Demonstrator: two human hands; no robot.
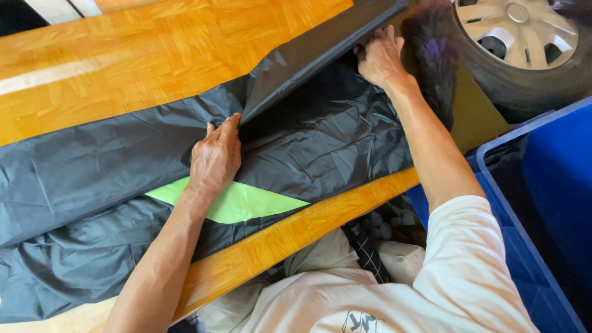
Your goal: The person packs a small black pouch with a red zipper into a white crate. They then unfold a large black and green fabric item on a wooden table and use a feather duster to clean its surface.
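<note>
Where the black nylon cover [123,160] is spread across the wooden parquet desk [154,55], most of the top is taken up by it, so that its creases can be pressed flat; a light green triangular panel [240,203] is shown near the front edge.

Car wheel [524,43], with silver hubcap: stood at the far right, beyond the desk corner.

Blue plastic crate [542,203]: set at the right of the person, just beside the desk; its inside is dark, and what is held in it cannot be told.

Folded flap [308,55] of the cover: lifted and turned back along a diagonal line.

Dark feather duster [435,61], with purple tint: seen beside the right forearm; whether it is held cannot be told.

Right hand [381,58]: grip closed on the far end of the flap.

Left hand [214,157]: laid flat, fingers together, pressed on the cover at the base of the fold so that it is kept in place.
</note>
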